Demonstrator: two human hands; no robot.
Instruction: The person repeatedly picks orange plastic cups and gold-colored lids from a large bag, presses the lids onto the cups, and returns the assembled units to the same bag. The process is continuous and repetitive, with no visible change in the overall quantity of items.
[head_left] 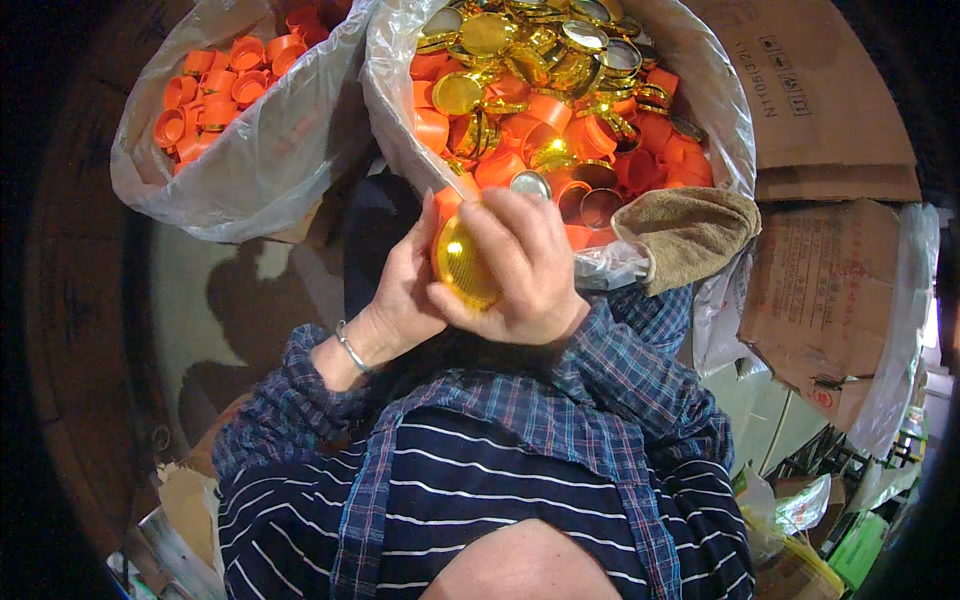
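Both my hands meet in front of my chest around one orange plastic cap [448, 207] that has a shiny gold metal lid [462, 262] on it. My left hand [405, 285] is wrapped round its left side, the thumb and fingers at the orange part. My right hand [525, 265] is curled over the gold lid from the right, its fingertips hidden in part. Just beyond the hands stands a large container lined with a clear plastic bag [395, 100]. Loose gold lids [487, 35] and orange caps [540, 118] are heaped in it.
To the left, a second plastic bag [240, 190] holds more orange caps [205, 105]. A brown cloth [690, 232] hangs over the near right rim of the large bag. Cardboard boxes [820, 290] stand at the right, and packaging and a green box [858, 550] lie lower right.
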